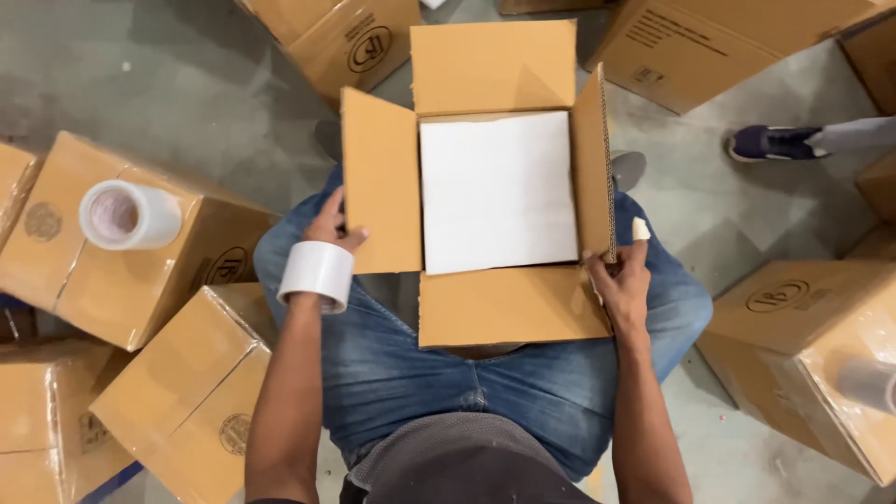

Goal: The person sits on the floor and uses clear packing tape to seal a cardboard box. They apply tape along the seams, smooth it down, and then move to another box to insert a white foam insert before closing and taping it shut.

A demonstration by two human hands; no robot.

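An open cardboard box (383,177) rests on my lap, all its flaps spread out. A white square sheet (497,189) fills its inside. My left hand (333,224) grips the edge of the left flap, and a white roll of tape (318,272) sits around that wrist like a bracelet. My right hand (621,276) holds the lower corner of the right flap, with a taped fingertip raised beside it.
Closed cardboard boxes lie around me on the grey concrete floor: several at the left (177,392), some at the top (709,47) and one at the right (803,336). Another tape roll (128,215) stands on a left box. Someone else's dark shoe (773,142) is at upper right.
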